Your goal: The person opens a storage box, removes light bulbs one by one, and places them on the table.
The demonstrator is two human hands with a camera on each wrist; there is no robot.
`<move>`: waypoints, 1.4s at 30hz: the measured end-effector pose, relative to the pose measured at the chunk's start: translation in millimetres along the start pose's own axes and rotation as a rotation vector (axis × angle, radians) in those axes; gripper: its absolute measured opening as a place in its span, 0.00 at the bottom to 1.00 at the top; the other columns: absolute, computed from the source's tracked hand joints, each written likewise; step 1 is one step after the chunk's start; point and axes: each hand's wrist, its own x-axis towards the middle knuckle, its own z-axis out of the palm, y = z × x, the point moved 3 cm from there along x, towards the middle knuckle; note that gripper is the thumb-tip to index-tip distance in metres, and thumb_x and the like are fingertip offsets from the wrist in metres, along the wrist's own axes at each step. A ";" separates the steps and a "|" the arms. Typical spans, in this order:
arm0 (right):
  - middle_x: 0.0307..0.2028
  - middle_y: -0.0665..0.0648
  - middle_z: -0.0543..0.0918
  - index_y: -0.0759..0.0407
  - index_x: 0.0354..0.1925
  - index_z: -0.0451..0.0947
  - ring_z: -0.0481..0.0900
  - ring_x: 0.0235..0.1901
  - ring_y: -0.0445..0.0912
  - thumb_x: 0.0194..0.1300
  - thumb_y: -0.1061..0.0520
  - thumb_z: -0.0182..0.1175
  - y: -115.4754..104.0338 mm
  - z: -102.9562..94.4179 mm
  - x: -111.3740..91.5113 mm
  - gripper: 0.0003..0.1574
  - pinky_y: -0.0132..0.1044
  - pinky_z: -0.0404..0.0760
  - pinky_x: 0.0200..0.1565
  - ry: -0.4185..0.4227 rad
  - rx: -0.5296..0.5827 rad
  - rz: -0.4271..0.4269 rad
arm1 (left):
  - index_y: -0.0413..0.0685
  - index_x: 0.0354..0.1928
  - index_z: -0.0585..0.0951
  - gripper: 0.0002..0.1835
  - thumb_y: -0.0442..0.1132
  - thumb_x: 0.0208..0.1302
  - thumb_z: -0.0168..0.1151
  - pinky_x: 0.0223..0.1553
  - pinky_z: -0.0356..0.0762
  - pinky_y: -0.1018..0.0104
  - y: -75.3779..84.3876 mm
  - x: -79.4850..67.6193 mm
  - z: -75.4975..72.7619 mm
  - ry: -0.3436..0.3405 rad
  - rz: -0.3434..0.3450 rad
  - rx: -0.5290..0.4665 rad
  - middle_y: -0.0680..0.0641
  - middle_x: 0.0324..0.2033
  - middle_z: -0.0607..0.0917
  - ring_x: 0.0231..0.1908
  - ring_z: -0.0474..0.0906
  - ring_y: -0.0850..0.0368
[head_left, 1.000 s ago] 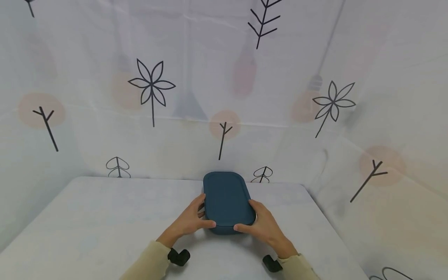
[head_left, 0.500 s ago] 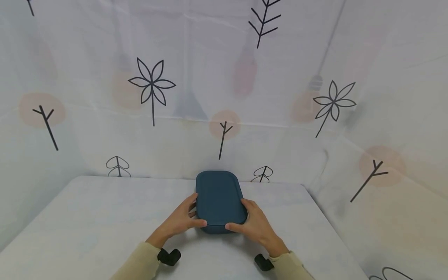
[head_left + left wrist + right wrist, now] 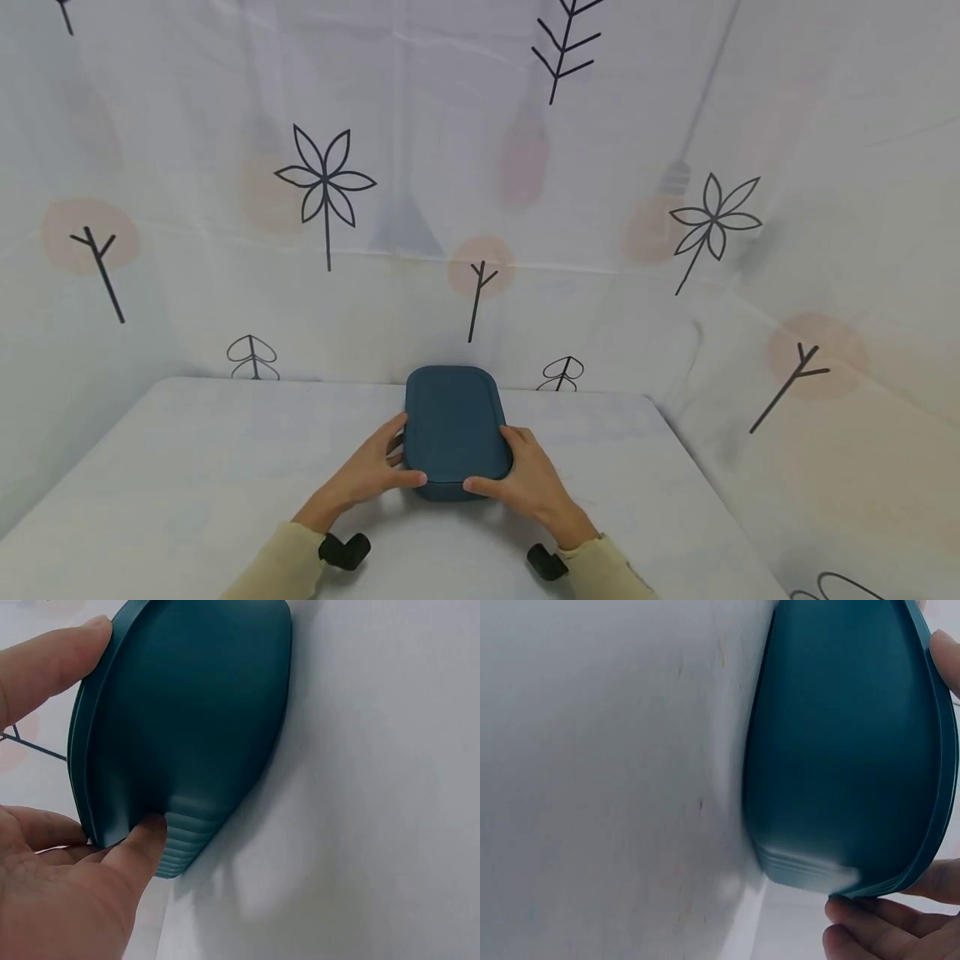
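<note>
Evidently, the left hand [image 3: 366, 477] gripped the left side of a blue, rounded rectangular box [image 3: 456, 425], seemingly plastic, with its thumb on the near edge, while the right hand [image 3: 531, 485] held the right side likewise. Both hands and the box had just shifted left together, the hold unchanged, which suggested that its position was the matter in hand. The box was towards the far side of the white table [image 3: 225, 467]; whether its base touched, I could not tell. Beyond hung a white fabric backdrop [image 3: 420, 317] with dark line-drawn plants.
</note>
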 end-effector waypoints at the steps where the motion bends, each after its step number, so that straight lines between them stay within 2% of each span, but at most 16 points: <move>1: 0.62 0.59 0.67 0.61 0.68 0.62 0.70 0.58 0.54 0.37 0.16 0.62 -1.0 1.0 0.1 0.73 0.52 0.72 0.56 -0.003 0.004 0.005 | 0.41 0.75 0.44 0.60 0.44 0.49 0.76 0.61 0.66 0.48 -0.2 -0.6 -1.0 0.000 0.000 0.001 0.37 0.73 0.46 0.69 0.53 0.36; 11: 0.63 0.60 0.65 0.62 0.69 0.59 0.69 0.59 0.56 0.37 0.16 0.61 -9.8 9.3 1.4 0.74 0.54 0.71 0.57 -0.019 0.043 0.009 | 0.43 0.75 0.46 0.58 0.45 0.50 0.75 0.61 0.66 0.48 -2.2 -5.6 -10.6 0.026 -0.024 0.008 0.39 0.73 0.48 0.68 0.54 0.36; 19: 0.67 0.62 0.62 0.63 0.71 0.55 0.64 0.64 0.57 0.39 0.20 0.65 -4.6 6.9 3.7 0.74 0.55 0.67 0.60 -0.043 0.076 0.002 | 0.38 0.74 0.42 0.61 0.44 0.49 0.76 0.64 0.61 0.49 -1.0 -6.2 -6.6 0.008 0.040 0.030 0.37 0.73 0.45 0.71 0.48 0.39; 24: 0.69 0.61 0.61 0.62 0.72 0.52 0.60 0.67 0.57 0.39 0.21 0.66 -0.8 8.4 5.5 0.75 0.57 0.64 0.62 -0.065 0.117 -0.001 | 0.35 0.73 0.43 0.60 0.42 0.49 0.76 0.64 0.61 0.50 0.2 -7.2 -4.8 0.026 0.069 0.054 0.36 0.73 0.46 0.71 0.47 0.39; 34: 0.68 0.61 0.62 0.62 0.72 0.53 0.61 0.66 0.57 0.39 0.21 0.66 -1.1 10.7 5.4 0.75 0.58 0.64 0.62 -0.049 0.127 -0.002 | 0.34 0.73 0.45 0.60 0.43 0.47 0.77 0.62 0.64 0.52 0.2 -10.0 -5.5 0.054 0.067 0.078 0.35 0.72 0.49 0.70 0.50 0.39; 42: 0.68 0.61 0.62 0.62 0.71 0.54 0.62 0.66 0.56 0.39 0.21 0.66 -1.6 9.4 5.4 0.75 0.57 0.64 0.62 -0.023 0.134 -0.014 | 0.36 0.73 0.48 0.58 0.47 0.48 0.76 0.62 0.65 0.53 -0.1 -8.8 -6.8 0.090 0.068 0.130 0.38 0.72 0.52 0.70 0.52 0.42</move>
